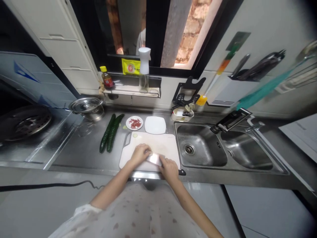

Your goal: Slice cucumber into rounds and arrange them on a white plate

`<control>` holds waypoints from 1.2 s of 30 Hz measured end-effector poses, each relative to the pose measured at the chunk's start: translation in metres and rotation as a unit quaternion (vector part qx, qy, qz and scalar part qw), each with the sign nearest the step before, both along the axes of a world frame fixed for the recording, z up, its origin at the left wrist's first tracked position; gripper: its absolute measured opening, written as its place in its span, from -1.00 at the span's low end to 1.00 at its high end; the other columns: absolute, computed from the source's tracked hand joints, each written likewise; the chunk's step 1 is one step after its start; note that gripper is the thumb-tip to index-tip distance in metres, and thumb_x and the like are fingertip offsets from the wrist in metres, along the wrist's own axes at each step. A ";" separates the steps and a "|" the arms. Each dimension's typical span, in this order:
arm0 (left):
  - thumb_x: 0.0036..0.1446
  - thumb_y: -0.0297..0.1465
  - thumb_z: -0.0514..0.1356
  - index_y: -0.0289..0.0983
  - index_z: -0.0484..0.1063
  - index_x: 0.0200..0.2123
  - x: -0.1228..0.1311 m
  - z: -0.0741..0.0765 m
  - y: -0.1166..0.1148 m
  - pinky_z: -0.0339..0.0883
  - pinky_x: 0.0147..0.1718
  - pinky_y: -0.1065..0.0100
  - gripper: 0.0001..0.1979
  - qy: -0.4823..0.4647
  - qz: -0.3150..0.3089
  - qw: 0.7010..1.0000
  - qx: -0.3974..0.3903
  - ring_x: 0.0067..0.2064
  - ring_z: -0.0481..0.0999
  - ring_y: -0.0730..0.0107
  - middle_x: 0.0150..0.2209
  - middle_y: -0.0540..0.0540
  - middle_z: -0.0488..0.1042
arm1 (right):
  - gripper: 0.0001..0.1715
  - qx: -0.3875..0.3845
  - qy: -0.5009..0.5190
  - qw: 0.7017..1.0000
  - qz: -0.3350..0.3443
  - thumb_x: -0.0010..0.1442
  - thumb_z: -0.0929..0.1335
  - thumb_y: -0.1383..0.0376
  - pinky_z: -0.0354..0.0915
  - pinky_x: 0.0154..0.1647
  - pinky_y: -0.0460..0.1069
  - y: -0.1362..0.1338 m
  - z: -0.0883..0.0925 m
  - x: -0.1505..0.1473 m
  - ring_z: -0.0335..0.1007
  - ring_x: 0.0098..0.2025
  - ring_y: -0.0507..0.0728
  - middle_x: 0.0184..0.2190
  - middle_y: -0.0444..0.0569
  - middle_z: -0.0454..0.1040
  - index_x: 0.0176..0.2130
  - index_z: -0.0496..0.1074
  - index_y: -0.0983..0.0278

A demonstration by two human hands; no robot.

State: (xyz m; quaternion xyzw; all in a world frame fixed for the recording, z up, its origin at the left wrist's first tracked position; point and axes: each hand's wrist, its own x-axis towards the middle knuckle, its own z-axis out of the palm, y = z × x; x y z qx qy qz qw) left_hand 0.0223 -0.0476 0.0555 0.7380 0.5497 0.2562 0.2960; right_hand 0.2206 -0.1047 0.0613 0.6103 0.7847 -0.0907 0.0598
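Note:
A white cutting board (163, 143) lies on the steel counter in front of me. My left hand (139, 154) is curled over a small pale piece (150, 153) on the board, pressing it down. My right hand (169, 169) is closed round the handle of a broad knife (155, 159) whose blade lies beside the left fingers. A pale green slice (135, 135) rests at the board's far edge. Two whole cucumbers (110, 136) lie left of the board.
Behind the board stand a small plate of chopped red bits (134, 123) and a white square plate (155, 125). A double steel sink (201, 149) is right of the board. A lidded steel pot (87, 107) and a stove (23, 124) are at left.

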 end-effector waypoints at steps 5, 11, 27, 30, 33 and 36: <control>0.03 -0.30 0.21 -0.27 0.48 -0.38 -0.020 -0.031 0.022 0.25 -0.37 0.42 -0.85 -0.108 0.201 0.973 -0.044 -0.40 0.45 0.41 -0.46 -0.01 0.48 | -0.47 -0.009 0.012 0.999 -0.047 0.22 0.29 0.24 0.12 -0.14 -0.04 0.001 0.000 0.004 0.37 -0.13 0.16 -0.21 0.02 0.49 0.18 0.25 0.20; -0.01 -0.33 0.23 -0.29 0.49 -0.31 -0.054 -0.073 0.060 0.28 -0.34 0.41 -0.81 -0.134 0.345 0.926 -0.078 -0.35 0.50 0.36 -0.38 -0.07 0.53 | -0.42 -0.025 0.026 0.996 -0.084 0.19 0.28 0.29 0.16 -0.15 -0.06 0.002 -0.001 0.013 0.40 -0.13 0.13 -0.20 -0.02 0.51 0.20 0.23 0.15; 0.14 -0.51 0.06 -0.26 0.48 -0.18 -0.049 -0.084 0.097 0.20 -0.24 0.37 -0.75 0.070 0.323 0.943 -0.042 -0.24 0.46 0.28 -0.25 -0.17 0.53 | -0.44 -0.027 0.028 0.992 -0.117 0.17 0.28 0.26 0.18 -0.18 -0.08 0.005 -0.005 0.025 0.42 -0.14 0.12 -0.20 -0.02 0.52 0.17 0.29 0.15; 0.14 -0.52 0.05 -0.27 0.48 -0.19 -0.049 -0.085 0.096 0.19 -0.20 0.37 -0.76 0.081 0.311 0.947 -0.024 -0.20 0.44 0.28 -0.22 -0.16 0.51 | -0.45 -0.030 0.029 0.992 -0.122 0.17 0.28 0.26 0.19 -0.17 -0.08 0.004 -0.004 0.024 0.42 -0.14 0.12 -0.19 -0.03 0.52 0.16 0.29 0.15; 0.14 -0.50 0.06 -0.28 0.48 -0.26 -0.050 -0.086 0.095 0.19 -0.20 0.36 -0.80 0.100 0.300 0.948 -0.018 -0.19 0.43 0.27 -0.24 -0.17 0.50 | -0.44 -0.035 0.027 0.991 -0.125 0.16 0.29 0.26 0.19 -0.17 -0.07 0.004 -0.003 0.023 0.42 -0.14 0.13 -0.18 -0.02 0.52 0.16 0.29 0.15; 0.15 -0.48 0.05 -0.27 0.49 -0.34 -0.050 -0.085 0.094 0.18 -0.19 0.32 -0.81 0.122 0.291 0.949 -0.016 -0.19 0.41 0.23 -0.28 -0.18 0.48 | -0.45 -0.039 0.029 0.991 -0.123 0.16 0.29 0.26 0.20 -0.17 -0.07 0.004 -0.002 0.022 0.43 -0.15 0.13 -0.19 -0.02 0.52 0.16 0.29 0.15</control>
